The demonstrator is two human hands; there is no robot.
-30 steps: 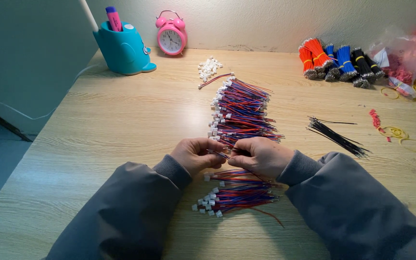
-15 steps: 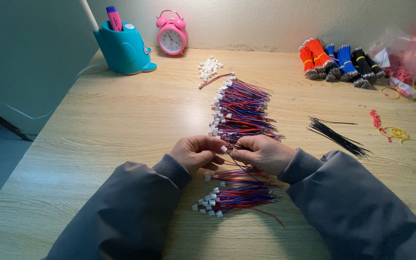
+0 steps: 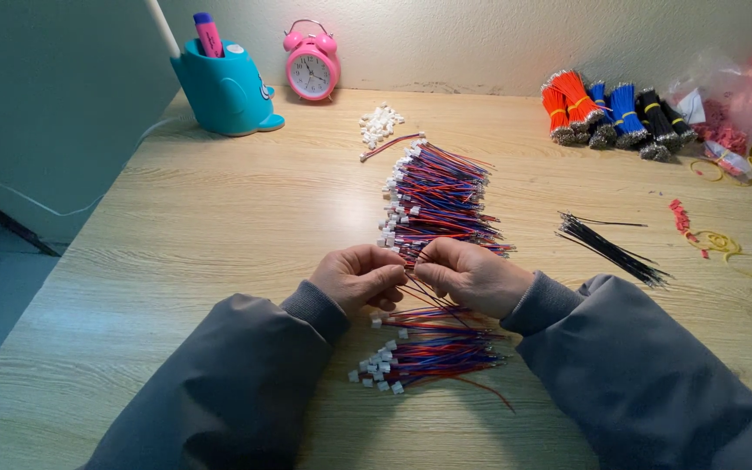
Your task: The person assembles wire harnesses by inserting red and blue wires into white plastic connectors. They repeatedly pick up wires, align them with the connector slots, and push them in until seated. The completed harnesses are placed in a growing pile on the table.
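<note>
Where the two hands meet at mid-counter, the left hand (image 3: pixel 360 277) and right hand (image 3: pixel 467 274) are curled nearly closed, fingertips pinching thin red-and-blue wires with white plastic connectors (image 3: pixel 411 261). A long fanned pile of the same wires (image 3: pixel 435 198) lies just beyond them; a smaller finished bunch (image 3: pixel 424 351) lies below the wrists on the pale wooden counter (image 3: pixel 219 226). A clear plastic bag (image 3: pixel 724 96) sits at the far right corner.

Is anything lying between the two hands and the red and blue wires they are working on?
Nothing visible does. The left hand and right hand meet fingers to fingers, already pinching thin wires between the far pile and the near pile on the table.
</note>
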